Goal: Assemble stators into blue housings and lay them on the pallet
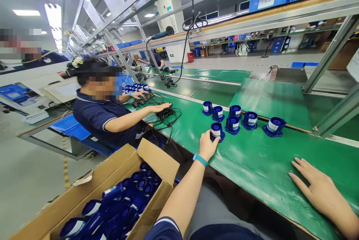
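My left grip [208,145] holds a blue, flanged plastic cup [216,131], apparently mid-placement; release calls for steadiness. My right grip [315,184]: wide.

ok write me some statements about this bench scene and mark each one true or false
1. The left hand holds a dark-blue, round plastic part with a white label. True.
2. The right hand grips another such part. False: its fingers are spread over the smooth green work surface, holding nothing.
3. The open brown cardboard box contains many dark-blue parts. True.
4. The teal wristband is on the right wrist. False: it is on the left.
5. A co-worker's hand is at a tangle of thin black cables. True.
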Action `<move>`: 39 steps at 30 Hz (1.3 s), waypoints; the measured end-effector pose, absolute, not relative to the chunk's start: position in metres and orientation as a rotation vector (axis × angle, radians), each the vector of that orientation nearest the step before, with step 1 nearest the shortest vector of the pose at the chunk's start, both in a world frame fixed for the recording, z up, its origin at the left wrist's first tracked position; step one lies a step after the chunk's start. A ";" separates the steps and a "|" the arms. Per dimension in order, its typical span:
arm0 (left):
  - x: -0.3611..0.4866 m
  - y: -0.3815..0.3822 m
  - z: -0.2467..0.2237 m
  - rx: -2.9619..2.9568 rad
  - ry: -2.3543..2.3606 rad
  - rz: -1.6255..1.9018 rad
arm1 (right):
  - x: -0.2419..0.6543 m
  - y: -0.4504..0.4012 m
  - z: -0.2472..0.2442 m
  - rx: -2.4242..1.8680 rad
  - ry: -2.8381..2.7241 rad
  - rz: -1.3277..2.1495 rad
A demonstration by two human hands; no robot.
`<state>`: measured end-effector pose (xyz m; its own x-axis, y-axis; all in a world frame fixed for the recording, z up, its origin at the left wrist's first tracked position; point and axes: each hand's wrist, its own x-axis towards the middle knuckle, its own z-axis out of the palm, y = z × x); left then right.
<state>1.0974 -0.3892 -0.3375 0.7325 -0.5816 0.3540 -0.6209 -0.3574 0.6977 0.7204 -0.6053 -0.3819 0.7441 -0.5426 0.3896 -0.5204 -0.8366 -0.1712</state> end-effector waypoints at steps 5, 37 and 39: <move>1.096 -0.394 -0.340 2.053 -0.934 0.095 | 0.722 -0.601 -0.371 -2.848 0.906 -0.616; 0.978 -0.504 -0.335 1.971 -1.490 -0.051 | 0.722 -0.598 -0.348 -2.747 0.972 -0.579; 0.981 -0.502 -0.338 1.936 -1.487 -0.069 | 0.721 -0.598 -0.348 -2.751 0.979 -0.581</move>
<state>0.9812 -0.5021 -0.3382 0.3442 -0.8702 0.3524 -0.8337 -0.1106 0.5410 0.7209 -0.5978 -0.3483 0.7096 -0.6355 0.3044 -0.5716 -0.7718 -0.2787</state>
